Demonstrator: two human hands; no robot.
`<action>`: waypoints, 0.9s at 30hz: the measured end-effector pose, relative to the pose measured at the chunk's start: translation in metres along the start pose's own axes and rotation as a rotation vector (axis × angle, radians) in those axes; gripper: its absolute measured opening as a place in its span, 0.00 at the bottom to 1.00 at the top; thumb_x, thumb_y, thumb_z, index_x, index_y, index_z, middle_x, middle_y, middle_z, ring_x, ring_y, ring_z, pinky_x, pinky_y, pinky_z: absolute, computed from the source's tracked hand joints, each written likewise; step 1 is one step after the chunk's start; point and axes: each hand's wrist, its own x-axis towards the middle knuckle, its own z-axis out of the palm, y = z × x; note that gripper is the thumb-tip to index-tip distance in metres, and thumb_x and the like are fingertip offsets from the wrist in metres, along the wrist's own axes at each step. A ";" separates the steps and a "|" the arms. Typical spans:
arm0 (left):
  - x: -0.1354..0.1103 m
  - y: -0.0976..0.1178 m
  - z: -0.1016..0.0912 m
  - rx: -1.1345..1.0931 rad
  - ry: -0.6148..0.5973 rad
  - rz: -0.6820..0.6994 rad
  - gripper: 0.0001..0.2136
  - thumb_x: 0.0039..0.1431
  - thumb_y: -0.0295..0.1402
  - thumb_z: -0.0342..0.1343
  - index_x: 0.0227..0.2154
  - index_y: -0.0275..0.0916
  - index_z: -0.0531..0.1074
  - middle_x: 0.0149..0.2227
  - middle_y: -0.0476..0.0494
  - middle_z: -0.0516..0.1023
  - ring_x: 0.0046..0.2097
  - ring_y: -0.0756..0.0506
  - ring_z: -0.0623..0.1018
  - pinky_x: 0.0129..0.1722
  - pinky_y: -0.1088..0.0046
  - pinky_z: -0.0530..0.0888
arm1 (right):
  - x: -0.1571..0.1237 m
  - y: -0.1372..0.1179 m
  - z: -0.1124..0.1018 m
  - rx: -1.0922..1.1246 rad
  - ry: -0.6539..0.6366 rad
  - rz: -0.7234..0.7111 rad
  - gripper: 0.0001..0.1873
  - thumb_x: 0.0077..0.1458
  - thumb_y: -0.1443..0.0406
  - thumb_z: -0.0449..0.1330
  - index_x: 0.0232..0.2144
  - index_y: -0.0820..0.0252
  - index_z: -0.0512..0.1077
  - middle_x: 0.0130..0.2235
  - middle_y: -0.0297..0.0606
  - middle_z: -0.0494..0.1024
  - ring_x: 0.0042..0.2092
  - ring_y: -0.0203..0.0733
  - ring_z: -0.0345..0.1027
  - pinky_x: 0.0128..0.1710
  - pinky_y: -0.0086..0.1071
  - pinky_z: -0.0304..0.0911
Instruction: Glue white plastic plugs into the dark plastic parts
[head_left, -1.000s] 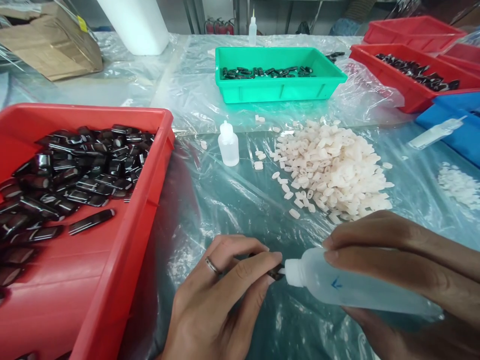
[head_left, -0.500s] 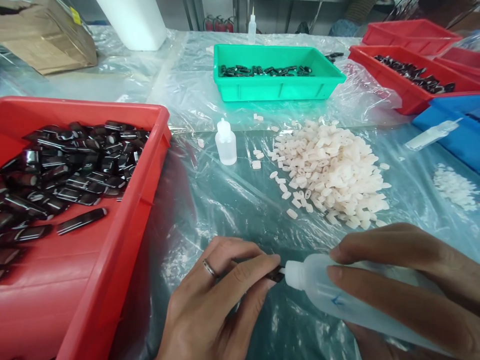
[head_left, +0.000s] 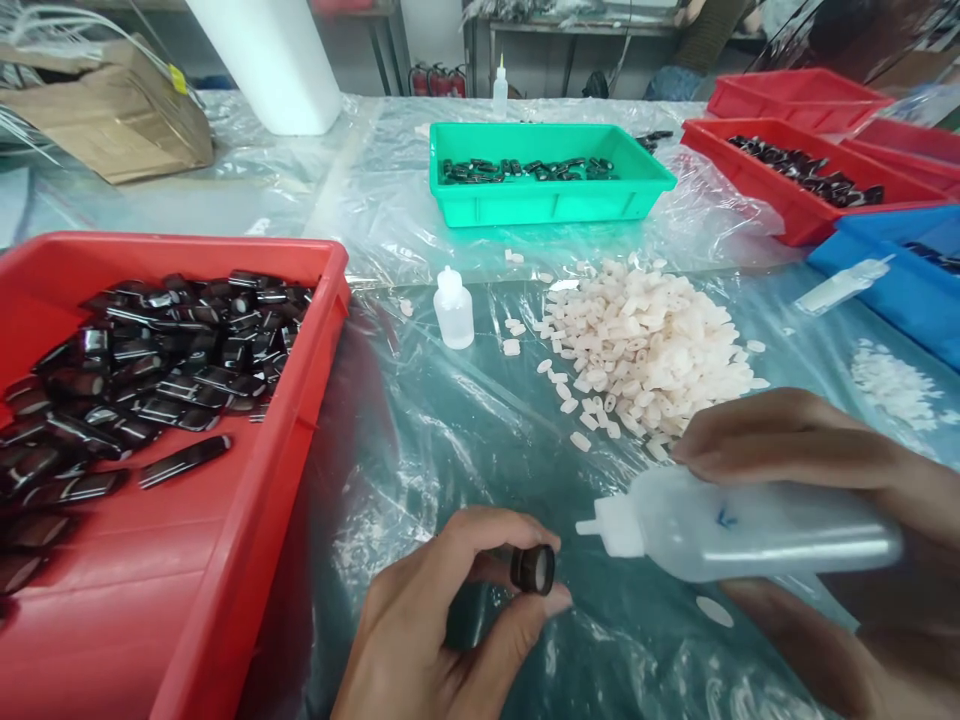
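Between thumb and forefinger, my left hand (head_left: 450, 620) pinches a small glossy dark piece (head_left: 533, 570), its pale round end turned towards me. My right hand (head_left: 817, 480) grips a translucent squeeze bottle (head_left: 750, 525) lying sideways in the fingers. The white nozzle of the bottle points left and stands a little apart from the dark piece. Beyond the hands lies a heap of small off-white oval pieces (head_left: 652, 340). A small white dropper bottle (head_left: 454, 312) stands left of the heap.
At the left, a red bin (head_left: 300, 400) holds many glossy dark pieces. A green bin (head_left: 555, 207) with similar pieces stands at the back. Red bins (head_left: 720, 150) and a blue bin (head_left: 847, 245) line the right side. Clear plastic sheeting covers the table (head_left: 405, 430).
The squeeze bottle has drawn back to the right, its nozzle now away from the dark piece. My left hand has turned the piece so its end faces me.
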 end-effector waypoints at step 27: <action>0.003 0.015 0.006 -0.283 0.145 -0.038 0.16 0.60 0.18 0.62 0.40 0.49 0.82 0.40 0.51 0.83 0.42 0.48 0.82 0.40 0.81 0.80 | -0.010 -0.002 0.019 0.002 -0.068 0.014 0.21 0.52 0.66 0.65 0.49 0.44 0.73 0.48 0.36 0.77 0.50 0.51 0.75 0.38 0.37 0.79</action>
